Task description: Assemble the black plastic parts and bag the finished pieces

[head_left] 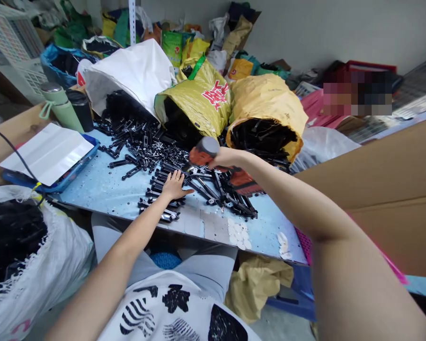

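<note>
My left hand (pixel 173 184) lies flat with fingers spread on a row of black plastic parts (pixel 163 187) on the light blue table (pixel 102 189). My right hand (pixel 225 158) is closed round the handle of an orange hammer with a grey head (pixel 203 150), held just above the black parts. More black parts (pixel 230 196) lie in a heap to the right of my left hand.
Three open sacks spill black parts at the back: white (pixel 135 71), yellow-green (pixel 202 97), yellow (pixel 266 102). A green bottle (pixel 60 106) and black cup (pixel 81 109) stand left, by a blue tray with white sheet (pixel 48 154). Cardboard (pixel 386 189) stands right.
</note>
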{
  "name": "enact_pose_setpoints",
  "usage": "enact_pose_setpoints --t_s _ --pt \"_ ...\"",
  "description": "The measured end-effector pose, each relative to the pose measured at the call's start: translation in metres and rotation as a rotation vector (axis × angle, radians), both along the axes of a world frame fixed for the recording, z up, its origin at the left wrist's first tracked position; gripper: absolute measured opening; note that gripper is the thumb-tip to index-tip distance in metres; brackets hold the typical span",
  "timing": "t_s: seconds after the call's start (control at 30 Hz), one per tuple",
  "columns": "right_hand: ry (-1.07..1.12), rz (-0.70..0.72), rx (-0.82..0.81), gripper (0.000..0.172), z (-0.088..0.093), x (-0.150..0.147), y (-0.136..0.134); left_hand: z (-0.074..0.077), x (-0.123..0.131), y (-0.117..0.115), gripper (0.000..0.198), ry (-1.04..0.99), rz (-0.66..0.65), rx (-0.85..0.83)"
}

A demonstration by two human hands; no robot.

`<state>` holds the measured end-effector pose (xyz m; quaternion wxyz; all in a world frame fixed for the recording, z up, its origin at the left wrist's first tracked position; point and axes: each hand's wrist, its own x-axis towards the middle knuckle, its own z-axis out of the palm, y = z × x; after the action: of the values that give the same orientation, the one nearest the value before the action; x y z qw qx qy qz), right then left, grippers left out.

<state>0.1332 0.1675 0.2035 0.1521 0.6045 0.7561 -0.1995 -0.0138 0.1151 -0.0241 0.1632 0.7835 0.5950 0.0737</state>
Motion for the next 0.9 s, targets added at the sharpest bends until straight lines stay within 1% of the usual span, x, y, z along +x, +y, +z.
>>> enact_pose_setpoints --t_s 0.07,0.13,0.2,0.27,0.33,0.43,0.53,0.63,0.7,0.77,0.83,0.9 --pt "-0.017 0.113 -0.017 0.026 -0.007 -0.046 0.024 0.0 -0.001 0.001 0.102 0.001 0.002 -0.011" --pt "-0.061 0.178 -0.026 0.029 -0.013 -0.082 0.042 -0.002 -0.001 0.001 0.102 0.0 0.009 -0.012" --pt "-0.12 0.211 -0.061 0.031 -0.018 -0.107 0.057 -0.004 0.0 0.0 0.099 -0.008 0.016 -0.015" --pt "-0.177 0.239 -0.12 0.032 -0.023 -0.122 0.069 -0.007 0.0 0.001 0.097 -0.022 0.021 -0.023" --pt "-0.205 0.264 -0.167 0.032 -0.028 -0.129 0.076 -0.009 0.001 0.001 0.098 -0.038 0.021 -0.023" --pt "-0.198 0.304 -0.134 0.031 -0.031 -0.129 0.076 -0.008 0.001 0.002 0.101 -0.054 0.022 -0.015" --pt "-0.179 0.335 -0.077 0.031 -0.025 -0.125 0.062 -0.007 0.0 0.002 0.1 -0.057 0.017 -0.024" --pt "-0.17 0.367 -0.12 0.032 -0.02 -0.122 0.046 -0.007 0.0 0.002 0.099 -0.063 0.008 0.004" --pt "-0.162 0.4 -0.149 0.031 -0.022 -0.124 0.039 -0.008 0.0 0.004 0.1 -0.069 0.009 0.03" --pt "-0.167 0.426 -0.14 0.031 -0.025 -0.128 0.034 -0.007 0.0 0.005 0.1 -0.068 0.015 0.035" --pt "-0.18 0.432 -0.112 0.033 -0.027 -0.131 0.029 -0.004 0.0 0.005 0.1 -0.059 0.02 0.022" --pt "-0.191 0.432 -0.09 0.033 -0.026 -0.132 0.021 0.001 0.0 -0.001 0.098 -0.057 0.025 -0.002"
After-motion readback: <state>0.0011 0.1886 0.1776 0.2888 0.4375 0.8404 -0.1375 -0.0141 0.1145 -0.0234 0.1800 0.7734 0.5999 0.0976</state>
